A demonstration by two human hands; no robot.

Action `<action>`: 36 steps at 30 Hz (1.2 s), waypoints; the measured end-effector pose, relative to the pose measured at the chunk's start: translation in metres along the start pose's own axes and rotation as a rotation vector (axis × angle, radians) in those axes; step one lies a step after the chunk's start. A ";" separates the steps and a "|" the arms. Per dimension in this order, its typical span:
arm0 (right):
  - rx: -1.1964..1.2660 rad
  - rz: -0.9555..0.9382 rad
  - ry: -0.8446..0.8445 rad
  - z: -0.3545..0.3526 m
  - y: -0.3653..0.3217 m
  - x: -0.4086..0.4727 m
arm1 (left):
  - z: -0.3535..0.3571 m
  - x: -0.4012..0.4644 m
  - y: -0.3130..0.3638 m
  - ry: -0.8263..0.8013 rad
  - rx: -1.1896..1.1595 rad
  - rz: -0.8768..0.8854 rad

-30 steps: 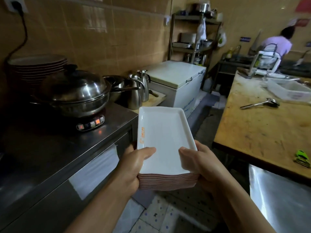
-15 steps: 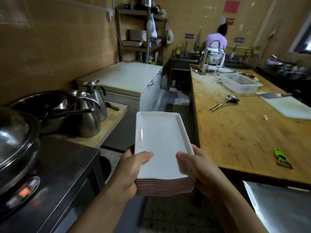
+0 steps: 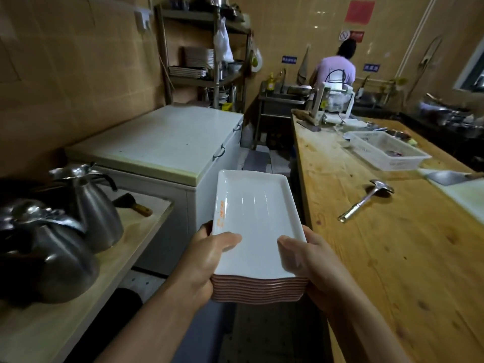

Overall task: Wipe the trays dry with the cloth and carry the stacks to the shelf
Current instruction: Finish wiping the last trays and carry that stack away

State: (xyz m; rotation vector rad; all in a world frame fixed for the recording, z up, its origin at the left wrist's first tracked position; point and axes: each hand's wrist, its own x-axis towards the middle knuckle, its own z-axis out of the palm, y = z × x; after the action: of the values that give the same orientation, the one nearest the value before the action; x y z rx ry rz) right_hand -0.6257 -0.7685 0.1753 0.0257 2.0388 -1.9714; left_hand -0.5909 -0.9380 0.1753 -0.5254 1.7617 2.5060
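Head view, lower centre of frame: stack of trays (image 3: pixel 258 231), glossy white top with orange print, reddish edges, gripped by left hand (image 3: pixel 207 260) and right hand (image 3: pixel 311 260), thumbs on top.

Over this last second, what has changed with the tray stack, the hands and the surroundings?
The person has walked forward down the aisle: the pot and cooker have dropped out of view, the kettles have slid back to the left, and the chest freezer and metal shelf are nearer. Nothing was taken or let go. The left hand and right hand hold the stack of trays as before.
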 end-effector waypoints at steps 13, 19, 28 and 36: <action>0.059 0.039 0.189 0.017 -0.064 0.275 | 0.005 0.298 0.087 -0.099 -0.013 -0.047; 0.074 0.030 0.254 0.015 -0.099 0.383 | 0.020 0.410 0.131 -0.177 -0.001 -0.055; 0.070 0.024 0.235 -0.029 -0.124 0.565 | 0.071 0.586 0.157 -0.163 0.007 -0.052; 0.073 0.044 0.174 -0.095 -0.172 0.748 | 0.141 0.753 0.197 -0.129 -0.026 -0.039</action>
State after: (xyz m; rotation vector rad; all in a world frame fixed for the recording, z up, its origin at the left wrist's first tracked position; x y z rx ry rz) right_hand -1.3963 -0.8322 0.1728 0.2654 2.0496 -2.0800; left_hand -1.3793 -1.0023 0.1770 -0.3853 1.6602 2.4784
